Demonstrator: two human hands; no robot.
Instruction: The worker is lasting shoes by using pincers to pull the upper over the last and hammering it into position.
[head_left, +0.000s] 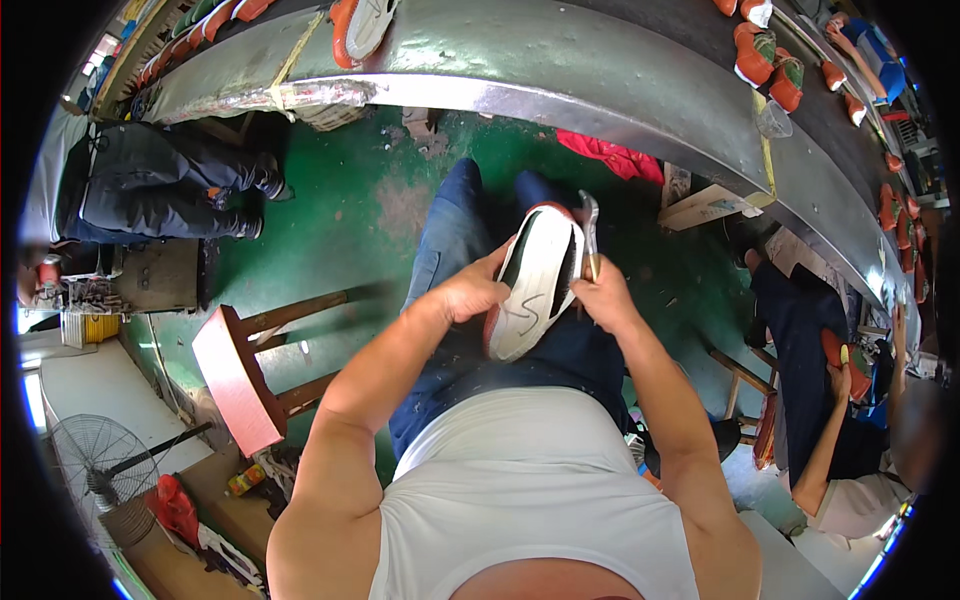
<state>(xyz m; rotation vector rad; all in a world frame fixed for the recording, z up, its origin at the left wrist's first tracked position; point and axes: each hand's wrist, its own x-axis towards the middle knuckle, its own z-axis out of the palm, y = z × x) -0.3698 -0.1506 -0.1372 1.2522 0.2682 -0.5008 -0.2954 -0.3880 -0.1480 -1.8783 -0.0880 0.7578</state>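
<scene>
Head view: before the long grey metal bench (480,48), a white-soled red shoe (538,285) is pinched by the nearly closed left hand (474,290), a steel-headed hammer (590,225) clasped by the curled right hand (606,294); sole (545,255) seemingly placed, side gaps apparently left unclosed
</scene>
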